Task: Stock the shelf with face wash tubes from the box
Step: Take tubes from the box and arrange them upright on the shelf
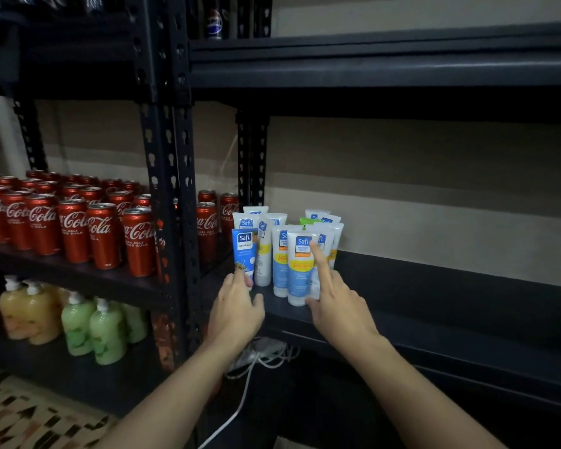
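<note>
Several glossy plastic tubes stand clustered at the matte metal shelf's left end. Relaxed, thumb apart, the left hand touches a blue tube near its base; the right hand presses its straight forefinger against a white tube.

Face wash tubes, white and blue, stand cap-down in a tight cluster at the left end of the dark shelf. One blue tube stands front left; a green tube shows at the back.
</note>
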